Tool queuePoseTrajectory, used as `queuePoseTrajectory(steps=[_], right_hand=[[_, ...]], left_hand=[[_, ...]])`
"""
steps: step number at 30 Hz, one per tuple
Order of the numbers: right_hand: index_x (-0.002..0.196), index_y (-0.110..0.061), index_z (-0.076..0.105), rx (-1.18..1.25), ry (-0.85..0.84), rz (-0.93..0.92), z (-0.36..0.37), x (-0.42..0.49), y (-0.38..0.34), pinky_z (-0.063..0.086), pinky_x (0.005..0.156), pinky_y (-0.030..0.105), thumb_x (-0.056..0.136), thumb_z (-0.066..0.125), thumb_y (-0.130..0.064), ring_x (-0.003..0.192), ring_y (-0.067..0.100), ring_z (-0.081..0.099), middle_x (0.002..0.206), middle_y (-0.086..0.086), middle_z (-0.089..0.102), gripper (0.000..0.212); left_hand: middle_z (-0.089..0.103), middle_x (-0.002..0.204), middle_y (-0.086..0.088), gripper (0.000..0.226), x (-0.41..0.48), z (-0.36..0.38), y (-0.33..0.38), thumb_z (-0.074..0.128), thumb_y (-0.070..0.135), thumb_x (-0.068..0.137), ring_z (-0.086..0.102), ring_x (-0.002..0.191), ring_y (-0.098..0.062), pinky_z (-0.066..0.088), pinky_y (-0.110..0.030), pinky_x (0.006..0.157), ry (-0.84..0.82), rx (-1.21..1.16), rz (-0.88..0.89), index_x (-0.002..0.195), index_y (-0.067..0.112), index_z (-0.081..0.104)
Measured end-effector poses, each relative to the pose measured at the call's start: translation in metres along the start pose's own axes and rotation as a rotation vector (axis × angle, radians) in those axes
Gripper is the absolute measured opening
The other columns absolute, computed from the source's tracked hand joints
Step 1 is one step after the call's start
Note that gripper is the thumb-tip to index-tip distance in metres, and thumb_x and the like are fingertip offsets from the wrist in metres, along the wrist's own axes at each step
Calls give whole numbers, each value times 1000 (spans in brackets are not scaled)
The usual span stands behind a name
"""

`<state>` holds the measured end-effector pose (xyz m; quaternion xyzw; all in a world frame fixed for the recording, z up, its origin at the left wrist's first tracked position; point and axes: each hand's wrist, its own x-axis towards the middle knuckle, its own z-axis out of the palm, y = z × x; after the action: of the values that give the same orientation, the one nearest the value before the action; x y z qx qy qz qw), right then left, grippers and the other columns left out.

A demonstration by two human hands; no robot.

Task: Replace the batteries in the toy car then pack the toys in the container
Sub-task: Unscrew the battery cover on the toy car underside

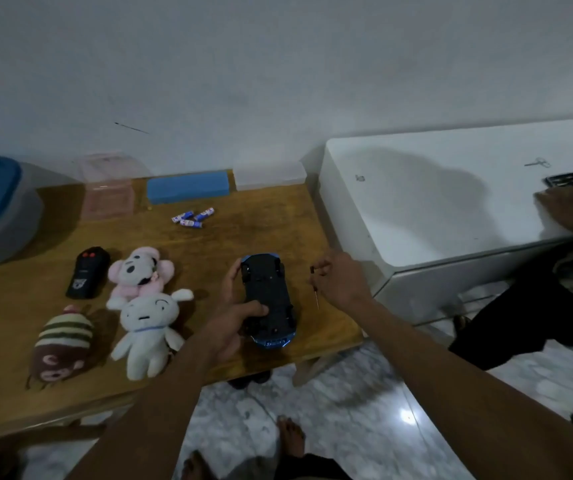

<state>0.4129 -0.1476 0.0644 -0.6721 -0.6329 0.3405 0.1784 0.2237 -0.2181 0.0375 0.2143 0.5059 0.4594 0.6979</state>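
Toy car (268,299) belly-up, frame centre, on table (243,230); L hand (233,317) grips its side, thumb on chassis, prob. steadying it for unscrewing. R hand (342,280) pinches screwdriver (316,296) just right of car, tip down; batteries (193,216) wait upper centre.

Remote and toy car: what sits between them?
In the head view, the pink plush lies between the remote and the toy car, along with the left hand gripping the car.

Blue toy car (268,301) with black underside, pink plush (139,273), white plush (148,332), brown striped plush (62,344).
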Motion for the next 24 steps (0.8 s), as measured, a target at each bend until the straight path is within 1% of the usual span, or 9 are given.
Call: queuePoseTrajectory(steps=[2, 4, 6, 7, 10, 11, 14, 19, 24], right_hand=[[94, -8, 69, -27, -20, 41, 3, 0, 15, 49, 68, 22, 80, 73, -12, 79, 13, 60, 89, 4, 66, 15], [82, -12, 69, -18, -47, 83, 6, 3, 28, 52, 72, 27, 78, 75, -12, 82, 17, 64, 88, 6, 67, 8], [70, -18, 62, -8, -84, 119, 10, 6, 38, 54, 74, 30, 76, 76, -13, 84, 21, 65, 85, 6, 67, 17], [68, -20, 59, -21, -103, 127, 12, 7, 42, 54, 72, 30, 76, 76, -14, 84, 22, 65, 84, 6, 67, 19], [80, -15, 64, -98, -136, 115, 19, 12, 52, 46, 62, 23, 78, 74, -17, 81, 19, 64, 87, 6, 68, 10], [84, -13, 65, -112, -135, 105, 20, 12, 56, 43, 59, 21, 79, 74, -17, 81, 18, 63, 88, 6, 67, 11], [87, -12, 65, -105, -133, 97, 23, 14, 60, 38, 51, 15, 79, 73, -16, 81, 18, 62, 91, 6, 66, 12], [87, -12, 65, -99, -138, 89, 24, 15, 62, 37, 50, 14, 78, 74, -15, 80, 17, 61, 90, 6, 66, 13], [88, -15, 63, -73, -152, 91, 24, 14, 63, 35, 50, 13, 77, 75, -15, 82, 16, 60, 92, 5, 64, 16]], left_hand=[[52, 138, -7, 95, 0, 4, -7, 53, -23, 76, 56, 118, -35, 53, -51, 86, -1, -11, -15, 137, 48, 38], [53, 137, -8, 95, 1, 7, -12, 52, -22, 77, 57, 117, -36, 52, -54, 88, -9, -30, -32, 138, 49, 36], [53, 136, -7, 95, 2, 9, -15, 52, -22, 79, 58, 116, -36, 53, -53, 87, -8, -39, -46, 138, 51, 35], [54, 135, -6, 95, 2, 10, -16, 52, -22, 79, 58, 115, -36, 54, -52, 85, -5, -37, -48, 138, 51, 35], [55, 132, -6, 95, 2, 12, -18, 52, -21, 80, 60, 113, -34, 56, -47, 77, 9, -34, -58, 138, 52, 35], [56, 132, -5, 94, 2, 12, -18, 52, -20, 80, 60, 113, -34, 57, -46, 75, 13, -33, -66, 137, 53, 35], [57, 133, -5, 93, 3, 9, -19, 54, -17, 81, 61, 112, -35, 56, -47, 76, 22, -18, -80, 135, 57, 35], [60, 130, -6, 94, 1, 10, -20, 53, -18, 81, 62, 112, -35, 56, -48, 77, 17, -30, -75, 135, 56, 35], [58, 132, -7, 92, 0, 13, -21, 54, -16, 81, 63, 111, -35, 55, -52, 83, 10, -24, -69, 136, 56, 35]])
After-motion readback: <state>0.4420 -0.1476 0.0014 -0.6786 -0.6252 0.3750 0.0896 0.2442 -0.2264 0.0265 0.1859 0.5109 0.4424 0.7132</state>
